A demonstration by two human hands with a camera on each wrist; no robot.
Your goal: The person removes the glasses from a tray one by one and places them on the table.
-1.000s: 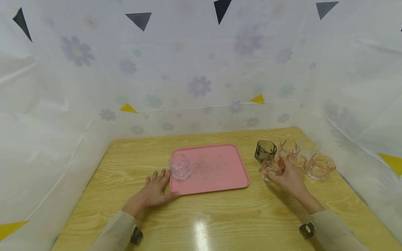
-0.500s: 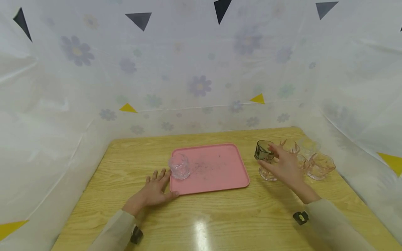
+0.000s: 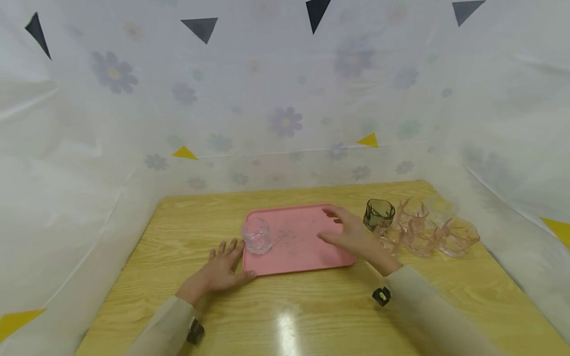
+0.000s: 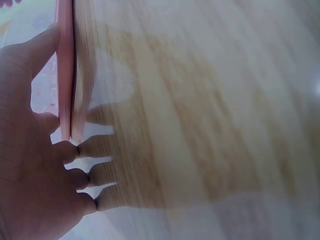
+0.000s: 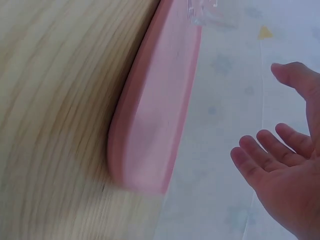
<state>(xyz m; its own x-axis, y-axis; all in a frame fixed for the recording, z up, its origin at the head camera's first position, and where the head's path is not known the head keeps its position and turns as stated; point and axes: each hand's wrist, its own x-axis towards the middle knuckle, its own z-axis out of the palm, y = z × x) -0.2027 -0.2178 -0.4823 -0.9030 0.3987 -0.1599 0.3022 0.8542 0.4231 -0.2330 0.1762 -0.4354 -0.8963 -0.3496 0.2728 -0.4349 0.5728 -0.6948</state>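
Note:
A clear wavy glass (image 3: 257,238) stands at the left end of the pink tray (image 3: 299,264). My left hand (image 3: 217,273) lies on the table with fingers spread, its thumb and fingertips at the tray's left corner. In the left wrist view, that hand (image 4: 35,155) touches the tray's rim (image 4: 65,70). Nothing is in my right hand (image 3: 352,237), which hovers over the tray's right end with thumb and fingers apart. The right wrist view shows the same hand (image 5: 285,175) with its palm free, the tray (image 5: 155,120) and part of the clear glass (image 5: 200,12).
Right of the tray stand a dark grey glass (image 3: 378,213), several pink-tinted glasses (image 3: 422,238) and a faint clear one (image 3: 440,207), close together. White flowered sheeting (image 3: 285,99) encloses the wooden table (image 3: 249,316) at the back and sides.
My right hand has let go of a front pink-tinted glass and moved left, from the cluster to above the tray. The left hand keeps its place.

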